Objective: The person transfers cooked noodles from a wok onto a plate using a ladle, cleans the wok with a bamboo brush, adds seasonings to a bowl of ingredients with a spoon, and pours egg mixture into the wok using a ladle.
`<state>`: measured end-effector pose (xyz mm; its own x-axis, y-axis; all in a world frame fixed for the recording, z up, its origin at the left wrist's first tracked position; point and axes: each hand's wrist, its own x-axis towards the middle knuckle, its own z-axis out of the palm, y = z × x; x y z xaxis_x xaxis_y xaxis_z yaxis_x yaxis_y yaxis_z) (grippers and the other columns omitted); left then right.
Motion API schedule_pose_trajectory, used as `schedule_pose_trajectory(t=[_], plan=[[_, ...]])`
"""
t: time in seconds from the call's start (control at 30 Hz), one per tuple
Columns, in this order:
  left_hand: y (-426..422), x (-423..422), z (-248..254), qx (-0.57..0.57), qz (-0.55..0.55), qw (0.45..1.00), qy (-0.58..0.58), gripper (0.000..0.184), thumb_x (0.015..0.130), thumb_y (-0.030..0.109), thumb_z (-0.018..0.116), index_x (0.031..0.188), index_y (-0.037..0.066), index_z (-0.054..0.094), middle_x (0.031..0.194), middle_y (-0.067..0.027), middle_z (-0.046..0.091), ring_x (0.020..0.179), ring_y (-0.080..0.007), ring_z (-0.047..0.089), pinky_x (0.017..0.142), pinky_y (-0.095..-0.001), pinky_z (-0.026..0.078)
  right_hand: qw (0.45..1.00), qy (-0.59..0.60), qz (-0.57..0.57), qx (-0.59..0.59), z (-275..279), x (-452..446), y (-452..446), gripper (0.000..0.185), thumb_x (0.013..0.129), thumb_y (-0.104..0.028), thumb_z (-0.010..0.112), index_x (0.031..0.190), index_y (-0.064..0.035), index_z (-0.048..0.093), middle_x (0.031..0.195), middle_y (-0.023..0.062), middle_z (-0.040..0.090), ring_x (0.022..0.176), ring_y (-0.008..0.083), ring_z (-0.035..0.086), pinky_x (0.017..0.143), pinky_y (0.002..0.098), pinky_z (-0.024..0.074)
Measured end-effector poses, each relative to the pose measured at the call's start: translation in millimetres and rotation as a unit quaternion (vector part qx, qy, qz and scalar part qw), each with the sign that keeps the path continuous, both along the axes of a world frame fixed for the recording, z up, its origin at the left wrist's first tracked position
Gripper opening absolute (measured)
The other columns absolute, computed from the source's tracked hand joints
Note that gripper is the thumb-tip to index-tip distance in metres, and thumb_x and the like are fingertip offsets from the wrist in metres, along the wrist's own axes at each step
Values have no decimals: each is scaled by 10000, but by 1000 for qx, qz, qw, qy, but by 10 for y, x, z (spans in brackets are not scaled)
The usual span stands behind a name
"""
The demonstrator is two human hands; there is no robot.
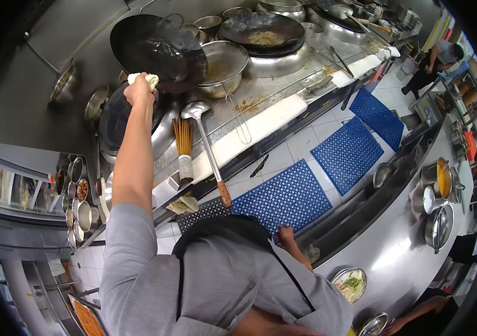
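Note:
With my left hand (140,89) I grip a folded white cloth (152,80) at the near rim of a large black wok (165,53). The wok is tilted up, its dark inside shiny and wet-looking. Below it, another black wok (121,120) sits on the burner, partly covered by my forearm. My right hand (285,234) hangs low at my side, above the blue mat (283,196), with its fingers curled in; nothing shows in them. Nearest my left arm on the stove stand a bamboo wok brush (183,137) and a steel ladle (205,140) with a wooden handle end.
A wire strainer over a steel pot (221,84) stands right of the tilted wok. Beyond it, a wok (261,33) holds food. Behind me a steel counter (384,263) carries a bowl of food (350,284). Another person (437,61) stands far right; a co-worker's arm (418,315) reaches in lower right.

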<state>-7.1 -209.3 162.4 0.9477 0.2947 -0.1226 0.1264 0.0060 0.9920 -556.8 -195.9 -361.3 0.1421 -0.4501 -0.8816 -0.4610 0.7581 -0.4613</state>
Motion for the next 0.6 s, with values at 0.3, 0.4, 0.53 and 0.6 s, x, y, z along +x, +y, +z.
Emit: schedule_pose_trajectory(t=[0.3, 0.4, 0.53, 0.6], plan=[[235, 158, -249, -65, 8, 998, -1, 294, 713, 167, 765, 922, -25, 688, 880, -120, 695, 663, -237, 674, 472, -354, 492, 999, -48, 15, 2, 88, 123, -90, 285, 944, -260, 570, 1125, -39, 566, 655, 124, 616, 476, 227, 576, 390, 363, 455], [464, 224, -344, -132, -6, 991, 32, 236, 760, 206, 741, 895, 33, 653, 793, -91, 674, 596, -210, 631, 436, -325, 435, 999, -47, 15, 20, 149, 174, -150, 355, 959, -280, 571, 1220, -46, 512, 666, 128, 608, 467, 229, 567, 368, 367, 440], [1004, 402, -584, -204, -48, 971, 118, 173, 841, 301, 650, 852, 128, 639, 715, -24, 633, 536, -177, 565, 395, -276, 385, 999, -30, 38, 0, 343, 322, -221, 323, 958, -286, 560, 1192, -64, 538, 676, 110, 624, 480, 210, 589, 384, 339, 451], [1417, 538, -824, -256, -157, 944, 140, 226, 884, 358, 557, 779, 167, 618, 662, 21, 605, 516, -147, 545, 373, -254, 376, 997, -47, 61, -25, 422, 450, -281, 321, 958, -303, 555, 1167, -60, 553, 676, 106, 625, 478, 197, 588, 390, 330, 454]])
